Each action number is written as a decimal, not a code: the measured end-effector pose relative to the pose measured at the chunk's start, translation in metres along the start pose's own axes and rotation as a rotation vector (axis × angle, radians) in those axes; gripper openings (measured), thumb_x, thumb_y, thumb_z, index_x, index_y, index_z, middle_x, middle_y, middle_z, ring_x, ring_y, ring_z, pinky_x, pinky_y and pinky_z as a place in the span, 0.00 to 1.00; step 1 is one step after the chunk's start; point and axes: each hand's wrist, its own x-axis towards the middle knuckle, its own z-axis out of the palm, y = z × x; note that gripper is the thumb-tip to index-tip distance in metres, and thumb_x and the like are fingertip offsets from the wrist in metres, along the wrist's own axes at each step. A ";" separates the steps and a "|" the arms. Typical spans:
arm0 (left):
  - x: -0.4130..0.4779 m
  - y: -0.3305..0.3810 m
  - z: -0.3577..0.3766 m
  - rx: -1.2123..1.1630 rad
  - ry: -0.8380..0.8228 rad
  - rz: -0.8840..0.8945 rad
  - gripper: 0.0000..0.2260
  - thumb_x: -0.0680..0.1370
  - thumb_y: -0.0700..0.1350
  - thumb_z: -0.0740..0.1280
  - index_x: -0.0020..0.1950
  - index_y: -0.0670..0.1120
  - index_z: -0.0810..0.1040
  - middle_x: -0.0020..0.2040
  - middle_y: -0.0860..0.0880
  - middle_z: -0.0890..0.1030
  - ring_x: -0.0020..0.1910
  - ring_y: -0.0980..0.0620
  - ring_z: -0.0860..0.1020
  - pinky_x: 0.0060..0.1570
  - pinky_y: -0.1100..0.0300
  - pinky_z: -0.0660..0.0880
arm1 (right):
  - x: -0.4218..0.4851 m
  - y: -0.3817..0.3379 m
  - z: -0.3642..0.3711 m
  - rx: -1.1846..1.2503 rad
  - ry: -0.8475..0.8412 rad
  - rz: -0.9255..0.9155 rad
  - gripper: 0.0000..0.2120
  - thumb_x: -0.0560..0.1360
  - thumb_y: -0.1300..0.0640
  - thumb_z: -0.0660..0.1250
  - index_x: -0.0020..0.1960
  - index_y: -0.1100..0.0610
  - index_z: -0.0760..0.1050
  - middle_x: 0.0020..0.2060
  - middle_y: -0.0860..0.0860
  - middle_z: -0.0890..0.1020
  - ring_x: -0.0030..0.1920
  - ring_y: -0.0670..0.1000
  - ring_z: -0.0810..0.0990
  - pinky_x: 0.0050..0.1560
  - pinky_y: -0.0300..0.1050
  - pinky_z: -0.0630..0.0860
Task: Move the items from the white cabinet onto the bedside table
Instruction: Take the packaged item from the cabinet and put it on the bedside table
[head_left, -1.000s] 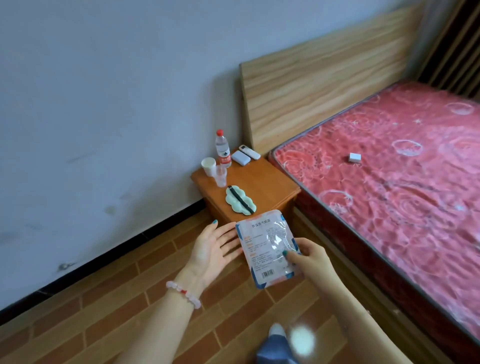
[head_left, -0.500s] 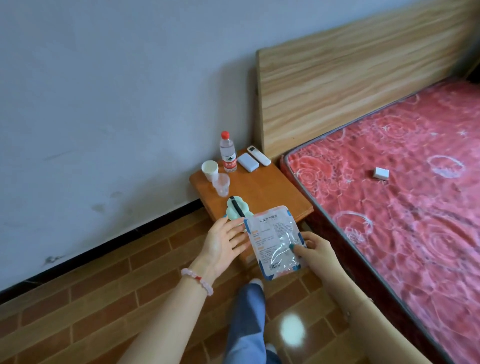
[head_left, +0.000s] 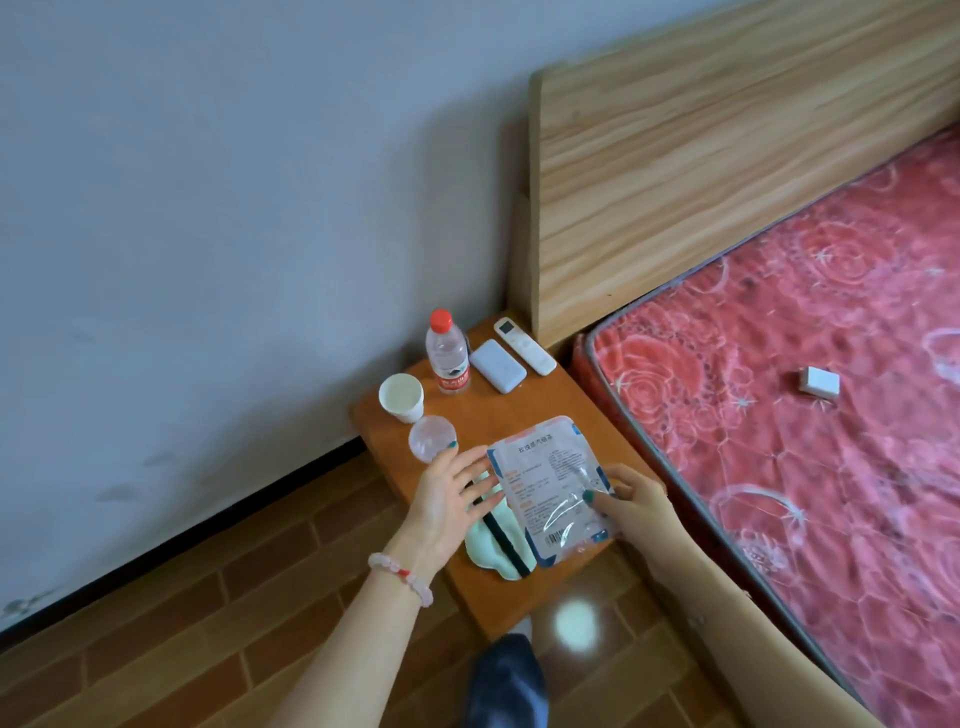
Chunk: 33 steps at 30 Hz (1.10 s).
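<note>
A clear plastic packet (head_left: 548, 480) with blue corners and printed text hangs low over the orange bedside table (head_left: 524, 410). My right hand (head_left: 626, 493) pinches its right edge, thumb on top. Fingers straight, my left hand (head_left: 449, 493) is spread beside the packet's left edge, over a mint-green eye mask (head_left: 496, 545) that lies on the table's front. I cannot tell whether the packet touches the table. The white cabinet is out of view.
At the table's back stand a water bottle (head_left: 445, 353) with a red cap, a white paper cup (head_left: 401, 397), a clear cup (head_left: 430, 439), a white power bank (head_left: 497, 365) and a remote (head_left: 523, 346). Bed (head_left: 810, 467) with small white box (head_left: 819, 382) lies right. Wall stands behind.
I have stepped closer to the table. Both hands carried the packet forward, from in front of the table to over its front half beside the eye mask.
</note>
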 end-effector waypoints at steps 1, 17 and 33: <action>0.011 0.006 -0.001 0.039 0.003 0.006 0.15 0.83 0.51 0.53 0.60 0.44 0.73 0.62 0.45 0.75 0.63 0.43 0.72 0.65 0.47 0.69 | 0.014 -0.003 0.001 -0.009 -0.006 0.010 0.07 0.75 0.65 0.66 0.52 0.59 0.75 0.43 0.56 0.84 0.39 0.54 0.84 0.37 0.48 0.81; 0.087 0.061 -0.022 1.483 0.263 0.908 0.21 0.77 0.49 0.64 0.69 0.46 0.71 0.63 0.52 0.75 0.61 0.54 0.73 0.51 0.64 0.71 | 0.191 0.020 0.025 -0.245 0.012 0.218 0.11 0.76 0.62 0.64 0.59 0.58 0.73 0.42 0.53 0.80 0.38 0.51 0.82 0.34 0.45 0.80; 0.108 0.054 -0.022 1.815 0.297 0.990 0.23 0.76 0.53 0.58 0.66 0.41 0.73 0.61 0.42 0.78 0.62 0.43 0.75 0.57 0.45 0.75 | 0.252 0.044 0.027 -0.476 0.140 0.210 0.11 0.74 0.57 0.67 0.54 0.57 0.71 0.49 0.54 0.78 0.42 0.51 0.77 0.29 0.39 0.70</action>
